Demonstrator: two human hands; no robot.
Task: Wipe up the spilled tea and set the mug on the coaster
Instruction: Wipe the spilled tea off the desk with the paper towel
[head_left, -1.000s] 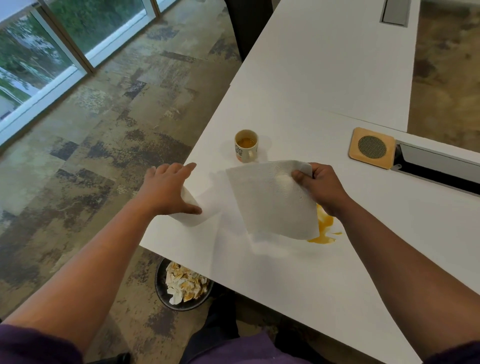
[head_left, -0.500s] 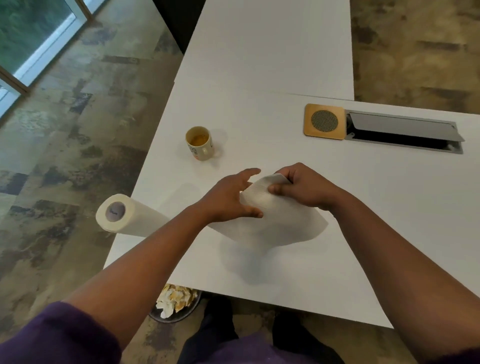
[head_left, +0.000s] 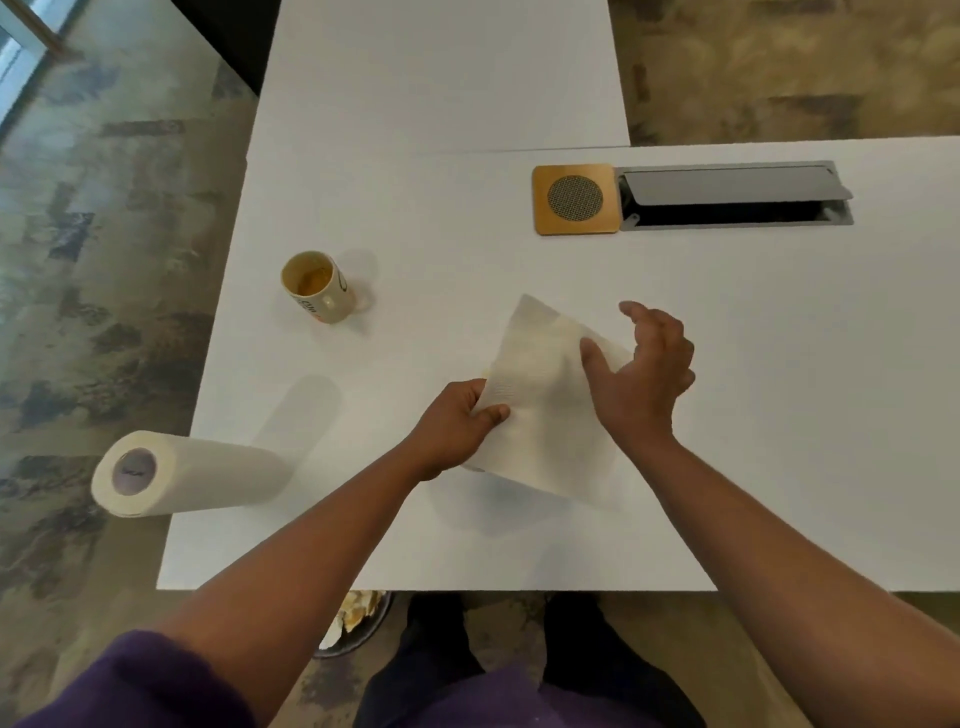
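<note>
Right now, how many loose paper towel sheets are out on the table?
1: the paper towel sheet lies in front of the person, pinched by the left hand, with the right hand open above it. Others may lie beneath.

We see a white desk (head_left: 779, 415) under both grips. Well to the left of the left grip (head_left: 457, 426), a paper towel roll (head_left: 208, 475) lies on its side, its core end jutting past the desk's edge. Far beyond the right grip (head_left: 639, 374), a grey cable hatch (head_left: 732, 195) sits in the desk, its lid tilted open. A second white desk (head_left: 441, 67) butts on further out. Nearer us than the left grip, under the desk's edge, we make out a dark bin (head_left: 358, 618) holding crumpled paper. Mottled carpet (head_left: 104, 260) covers the floor.
</note>
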